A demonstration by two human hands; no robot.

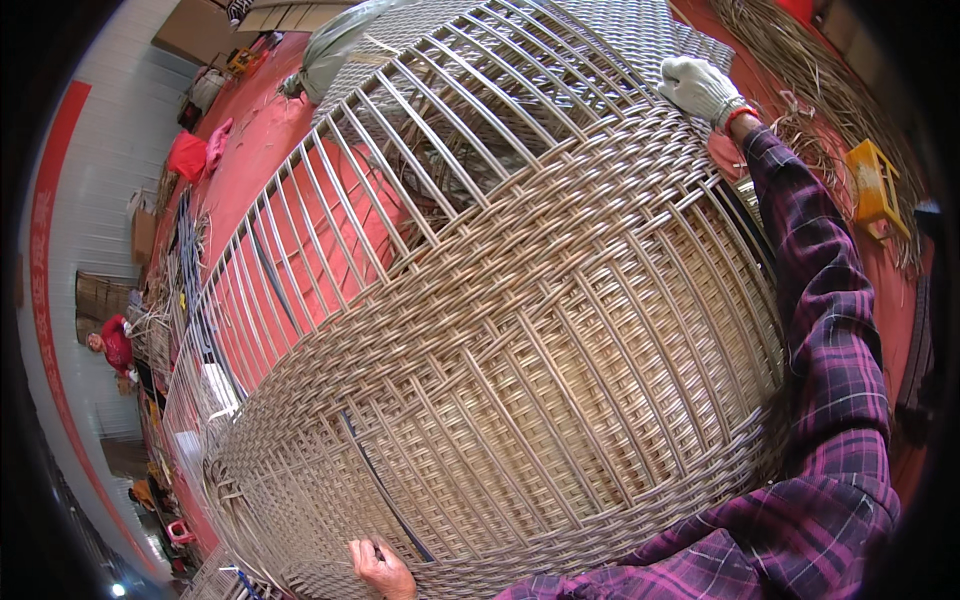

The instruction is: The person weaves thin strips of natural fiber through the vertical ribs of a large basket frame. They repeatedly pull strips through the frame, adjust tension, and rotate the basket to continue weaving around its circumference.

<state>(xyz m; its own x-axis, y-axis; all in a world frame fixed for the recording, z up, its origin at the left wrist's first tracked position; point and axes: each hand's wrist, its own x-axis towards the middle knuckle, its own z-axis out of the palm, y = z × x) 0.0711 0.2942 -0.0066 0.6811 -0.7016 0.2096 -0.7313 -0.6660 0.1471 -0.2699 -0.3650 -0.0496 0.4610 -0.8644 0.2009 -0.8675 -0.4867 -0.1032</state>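
A large curved wicker piece in brown-grey strands fills the middle of the head view. It has densely woven bands and open rows of parallel bars. My right hand, in a white knit glove, is curled into a fist at its far right corner; what the fingers hold is hidden. Low in the view, my bare left hand is closed by the near woven edge. A small dark thing shows between its fingers, too little to name. Close to that hand, a dark strip runs along the weave.
Loose strands lie in a heap at the far right, near a yellow stool-like object. Behind the wicker piece is another woven panel. The floor is red. A person in red is at the left.
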